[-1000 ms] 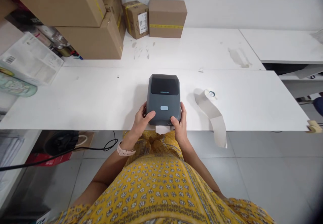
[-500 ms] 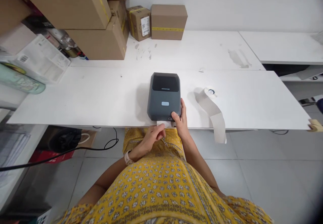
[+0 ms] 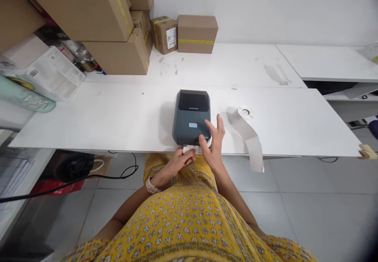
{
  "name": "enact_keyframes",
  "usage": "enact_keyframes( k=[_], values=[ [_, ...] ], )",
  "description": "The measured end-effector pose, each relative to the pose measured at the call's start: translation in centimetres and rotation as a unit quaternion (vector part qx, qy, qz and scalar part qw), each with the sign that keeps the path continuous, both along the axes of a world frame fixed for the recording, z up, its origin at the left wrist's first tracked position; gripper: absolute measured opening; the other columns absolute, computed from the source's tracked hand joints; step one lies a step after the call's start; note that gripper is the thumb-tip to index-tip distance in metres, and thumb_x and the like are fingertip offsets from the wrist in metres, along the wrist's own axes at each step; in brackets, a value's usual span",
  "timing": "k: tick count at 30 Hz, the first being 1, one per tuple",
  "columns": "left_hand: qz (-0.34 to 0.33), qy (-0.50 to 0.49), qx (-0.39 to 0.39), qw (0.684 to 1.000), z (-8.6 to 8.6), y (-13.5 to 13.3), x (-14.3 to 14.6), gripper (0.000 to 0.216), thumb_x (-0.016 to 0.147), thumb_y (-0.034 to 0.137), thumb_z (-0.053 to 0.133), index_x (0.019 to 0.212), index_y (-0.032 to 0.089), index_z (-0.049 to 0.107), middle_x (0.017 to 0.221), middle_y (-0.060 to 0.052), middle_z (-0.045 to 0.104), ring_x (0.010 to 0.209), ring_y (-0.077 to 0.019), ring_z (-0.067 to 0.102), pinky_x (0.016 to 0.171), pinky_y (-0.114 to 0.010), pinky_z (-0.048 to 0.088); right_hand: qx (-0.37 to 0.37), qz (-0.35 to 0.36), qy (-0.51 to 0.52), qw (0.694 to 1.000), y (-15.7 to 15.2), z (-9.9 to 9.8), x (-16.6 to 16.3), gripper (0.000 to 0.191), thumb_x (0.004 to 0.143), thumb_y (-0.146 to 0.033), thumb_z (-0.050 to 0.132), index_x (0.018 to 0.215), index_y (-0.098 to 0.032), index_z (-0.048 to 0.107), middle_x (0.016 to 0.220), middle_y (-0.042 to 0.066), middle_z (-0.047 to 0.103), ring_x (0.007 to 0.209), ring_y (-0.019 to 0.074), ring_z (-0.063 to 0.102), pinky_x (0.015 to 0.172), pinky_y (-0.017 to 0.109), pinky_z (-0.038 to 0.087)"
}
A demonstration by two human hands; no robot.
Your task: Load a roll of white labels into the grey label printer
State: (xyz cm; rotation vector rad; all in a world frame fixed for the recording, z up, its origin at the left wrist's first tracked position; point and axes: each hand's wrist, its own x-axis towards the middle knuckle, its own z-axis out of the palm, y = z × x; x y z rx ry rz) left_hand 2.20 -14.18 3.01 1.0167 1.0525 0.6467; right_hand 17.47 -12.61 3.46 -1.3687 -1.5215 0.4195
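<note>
A dark grey label printer (image 3: 191,114) with a pale button stands at the front edge of the white table. From its front a short white paper label (image 3: 190,148) sticks out over the edge. My left hand (image 3: 180,160) is closed on this label, thumb on top and fingers below. At the printer's front right corner is my right hand (image 3: 214,142), its fingers lifted and spread apart. The right thumb lies over that corner; I cannot tell whether it presses on it. To the right, a roll of white labels (image 3: 243,112) trails a strip over the table edge.
Cardboard boxes (image 3: 115,57) are stacked at the back left, with two smaller parcels (image 3: 196,34) against the wall. A green bottle (image 3: 29,96) and a white box (image 3: 56,73) lie at the left. A black cable (image 3: 112,175) runs below the table.
My right hand has loosened from the printer's right side, its fingers now raised and spread. My left fingers have closed on the label at the printer's front. The view has tipped slightly upward.
</note>
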Motion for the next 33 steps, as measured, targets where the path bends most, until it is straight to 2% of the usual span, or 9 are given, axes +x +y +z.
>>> enact_keyframes(
  k=[2,5,10,12,14,17,22,28,33],
  values=[
    [-0.029,0.021,-0.004,0.999,-0.4,-0.1,-1.1,0.048,0.079,0.061,0.062,0.061,0.017,0.059,0.048,0.005,0.043,0.047,-0.0080,0.034,0.050,-0.026,0.024,0.046,-0.004,-0.101,0.994,-0.1,1.2,-0.1,0.034,0.099,-0.040,0.052,0.132,-0.039,0.058,0.169,-0.004,0.020,0.158,0.0338,0.009,0.122,0.066,0.020],
    [-0.029,0.040,0.002,0.999,-0.8,-0.2,-3.4,0.045,0.083,0.059,0.060,0.066,0.017,0.062,0.053,0.003,0.048,0.050,-0.0095,0.040,0.052,-0.026,0.028,0.047,0.000,-0.181,0.982,0.1,1.9,-0.2,0.029,0.097,-0.043,0.055,0.126,-0.041,0.063,0.165,-0.005,0.033,0.157,0.0344,0.015,0.123,0.068,0.013],
    [0.143,0.082,0.072,0.984,-0.7,0.7,-6.5,0.037,0.090,0.048,0.057,0.067,0.019,0.061,0.054,0.005,0.045,0.050,-0.0102,0.039,0.051,-0.026,0.030,0.024,0.012,-0.196,0.980,1.2,1.9,-0.1,0.024,0.097,-0.050,0.055,0.115,-0.038,0.065,0.159,-0.005,0.045,0.157,0.0324,0.019,0.124,0.069,0.004],
    [0.216,0.097,0.138,0.962,-0.5,1.5,-6.6,0.032,0.091,0.046,0.057,0.074,0.020,0.065,0.064,0.002,0.056,0.057,-0.0118,0.047,0.056,-0.027,0.038,0.013,0.028,-0.192,0.981,1.5,2.1,0.0,0.025,0.098,-0.052,0.054,0.113,-0.036,0.066,0.158,-0.004,0.046,0.157,0.0326,0.018,0.123,0.071,0.002],
    [0.254,0.099,0.205,0.940,-0.2,2.3,-6.0,0.029,0.093,0.047,0.056,0.093,0.022,0.071,0.095,-0.004,0.071,0.083,-0.0168,0.062,0.072,-0.030,0.049,-0.008,0.052,-0.174,0.983,1.4,2.0,0.3,0.028,0.098,-0.053,0.052,0.115,-0.034,0.065,0.160,-0.003,0.044,0.158,0.0333,0.016,0.122,0.073,0.004],
    [0.244,0.084,0.256,0.932,0.3,3.0,-4.5,0.046,0.098,0.053,0.047,0.128,0.024,0.066,0.142,-0.008,0.061,0.133,-0.0246,0.054,0.111,-0.040,0.044,-0.018,0.064,-0.079,0.995,0.6,1.3,0.7,0.040,0.099,-0.057,0.045,0.130,-0.035,0.058,0.166,0.000,0.032,0.158,0.0326,0.014,0.122,0.071,0.016],
    [0.237,0.002,0.274,0.932,1.9,4.2,-3.0,0.053,0.102,0.054,0.035,0.140,0.025,0.058,0.152,-0.005,0.054,0.144,-0.0239,0.046,0.124,-0.046,0.032,0.011,0.070,0.061,0.996,0.4,1.2,1.2,0.055,0.102,-0.060,0.027,0.152,-0.039,0.037,0.170,0.003,0.022,0.156,0.0295,0.024,0.121,0.062,0.031],
    [0.268,-0.037,0.340,0.901,4.2,8.9,-2.7,0.050,0.100,0.052,0.044,0.139,0.024,0.056,0.140,-0.009,0.064,0.137,-0.0253,0.054,0.120,-0.048,0.036,0.135,0.065,0.016,0.989,7.1,6.6,1.5,0.062,0.101,-0.065,0.017,0.155,-0.039,0.029,0.167,0.002,0.026,0.156,0.0290,0.023,0.124,0.060,0.027],
    [0.225,0.092,0.305,0.921,1.7,12.7,-1.9,0.054,0.083,0.031,0.068,0.134,0.020,0.057,0.144,-0.015,0.059,0.138,-0.0307,0.051,0.113,-0.050,0.042,0.178,0.032,0.003,0.983,14.6,10.4,1.6,0.064,0.101,-0.067,0.015,0.154,-0.033,0.029,0.160,0.006,0.036,0.153,0.0277,0.031,0.123,0.060,0.029]
  ],
)
